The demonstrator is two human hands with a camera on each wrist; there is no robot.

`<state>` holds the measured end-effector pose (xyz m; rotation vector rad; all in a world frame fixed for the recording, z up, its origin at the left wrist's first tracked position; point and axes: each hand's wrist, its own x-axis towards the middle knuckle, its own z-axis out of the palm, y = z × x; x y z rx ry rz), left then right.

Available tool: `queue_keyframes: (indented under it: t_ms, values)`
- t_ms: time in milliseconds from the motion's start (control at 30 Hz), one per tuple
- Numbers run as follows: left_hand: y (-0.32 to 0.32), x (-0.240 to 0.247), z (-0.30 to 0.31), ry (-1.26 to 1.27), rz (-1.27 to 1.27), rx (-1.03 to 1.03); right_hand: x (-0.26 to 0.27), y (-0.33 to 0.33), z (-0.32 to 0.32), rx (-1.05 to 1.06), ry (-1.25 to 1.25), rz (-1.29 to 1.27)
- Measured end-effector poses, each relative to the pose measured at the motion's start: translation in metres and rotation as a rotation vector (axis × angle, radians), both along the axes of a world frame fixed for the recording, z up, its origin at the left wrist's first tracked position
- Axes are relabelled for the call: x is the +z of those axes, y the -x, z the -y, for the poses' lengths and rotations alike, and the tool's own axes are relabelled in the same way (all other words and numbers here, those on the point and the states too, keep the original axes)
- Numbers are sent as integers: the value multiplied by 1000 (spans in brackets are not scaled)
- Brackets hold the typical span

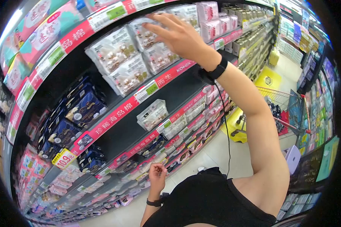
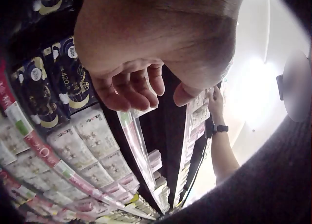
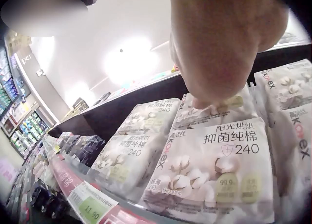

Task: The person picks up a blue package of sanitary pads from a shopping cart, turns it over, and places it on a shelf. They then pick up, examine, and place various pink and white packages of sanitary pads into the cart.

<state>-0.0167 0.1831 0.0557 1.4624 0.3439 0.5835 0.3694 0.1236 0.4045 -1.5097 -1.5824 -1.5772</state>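
In the head view, my right hand [image 1: 180, 36] reaches over white cotton-print packs [image 1: 113, 53] stacked on an upper shelf, fingers spread and slightly bent. In the right wrist view, the same hand [image 3: 224, 43] is above a front pack [image 3: 209, 170], a fingertip at the pack behind it; most fingers are hidden, and whether it presses there I cannot tell. My left hand [image 1: 158, 176] hangs in front of the lower shelves, holding nothing. In the left wrist view, its fingers [image 2: 131, 90] are loosely bent, away from the goods.
Dark blue packs [image 1: 87, 109] lie left of the white ones. One shelf lower sits a lone white pack [image 1: 152, 114]. Small boxes [image 1: 210, 28] stand further right. A shopping cart [image 1: 280, 109] is in the aisle, and a cable hangs from my right wrist.
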Motion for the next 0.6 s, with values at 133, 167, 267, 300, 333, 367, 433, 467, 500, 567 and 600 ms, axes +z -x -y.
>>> queue_keyframes:
  t_ms: [133,167,267,300,333,367,433,467,500,567,600]
  values:
    - [2,-2,4,24,-5,26,-32,13,17,66,-46,-78]
    - [4,-6,4,15,-26,27,-50,23,29,3,-71,-93]
    - [6,-19,13,28,-63,-24,-124,68,56,169,-253,-308]
    - [6,-22,14,36,-61,-27,-151,84,70,269,-152,-442]
    - [7,-27,12,47,-55,-14,-187,98,76,266,-100,-535]
    - [8,-39,9,24,-48,-59,-234,111,83,225,88,-774]
    - [4,-49,17,84,-89,-144,-334,132,101,101,573,-1211]
    - [5,-53,24,119,-115,-187,-381,144,117,-33,993,-1279]
    - [2,-52,31,89,-145,-264,-377,158,132,-120,1506,-1309]
    - [-4,-54,42,-38,-245,-486,-393,178,161,-112,1839,-1384]
    - [-10,-54,44,-110,-285,-585,-393,185,177,-29,1649,-1456]
